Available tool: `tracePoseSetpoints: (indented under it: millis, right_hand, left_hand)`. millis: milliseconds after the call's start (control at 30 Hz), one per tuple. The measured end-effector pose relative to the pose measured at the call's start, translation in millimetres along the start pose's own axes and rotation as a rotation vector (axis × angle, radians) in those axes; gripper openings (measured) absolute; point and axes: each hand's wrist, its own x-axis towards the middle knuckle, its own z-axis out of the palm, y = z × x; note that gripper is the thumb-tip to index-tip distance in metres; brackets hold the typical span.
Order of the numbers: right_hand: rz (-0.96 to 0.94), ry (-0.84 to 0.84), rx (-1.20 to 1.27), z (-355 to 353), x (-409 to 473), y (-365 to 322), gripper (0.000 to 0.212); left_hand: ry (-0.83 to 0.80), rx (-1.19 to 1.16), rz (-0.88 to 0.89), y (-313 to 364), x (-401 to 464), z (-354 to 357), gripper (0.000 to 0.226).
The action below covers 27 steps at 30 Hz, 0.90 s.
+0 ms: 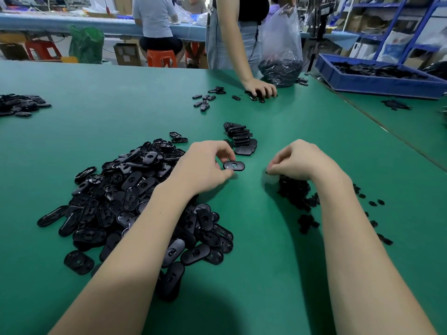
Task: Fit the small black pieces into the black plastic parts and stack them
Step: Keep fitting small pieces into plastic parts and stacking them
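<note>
Left hand [205, 165] pinches one black plastic part [234, 165]; right hand [297, 160], curled over the small pieces [294, 189], hides its grasp.

Parts heap [135, 204] left (small pieces [296, 192] right)

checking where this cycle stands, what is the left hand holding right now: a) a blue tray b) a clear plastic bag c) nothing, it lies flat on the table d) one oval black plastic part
d: the left hand pinches a single oval black plastic part between thumb and fingers, just above the green table, near the stack of finished parts.
</note>
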Motion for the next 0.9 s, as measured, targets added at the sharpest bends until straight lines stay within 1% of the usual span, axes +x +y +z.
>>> tracePoseSetpoints:
  millis: [100, 167, 300, 400, 600, 900]
  right_hand:
    - [-0.118, -0.018, 0.315, 1.7, -0.3, -8.3, 0.003]
    - [-0.165, -0.047, 0.394, 5.6, -1.4, -16.1, 0.006]
    - [-0.182, -0.081, 0.381, 11.5, -1.5, -27.4, 0.009]
    - [-0.185, -0.070, 0.344, 12.6, -2.2, -30.8, 0.008]
    - [-0.174, -0.025, 0.302, 12.2, -4.3, -35.2, 0.014]
    - [-0.105, -0.016, 0.300, 14.1, -5.1, -41.5, 0.005]
  left_hand:
    - [0.013, -0.009, -0.001, -0.5, 0.1, -0.2, 0.019]
    - [0.023, -0.003, 0.005, 0.1, 0.0, 0.2, 0.018]
    - [0.040, 0.050, 0.020, 1.0, -0.4, -1.2, 0.017]
    - [0.055, 0.100, 0.029, 1.8, -1.1, -2.5, 0.017]
    - [0.054, 0.121, 0.046, 5.1, -1.0, -2.1, 0.015]
    - [0.090, 0.162, 0.034, 7.3, -0.8, -0.2, 0.011]
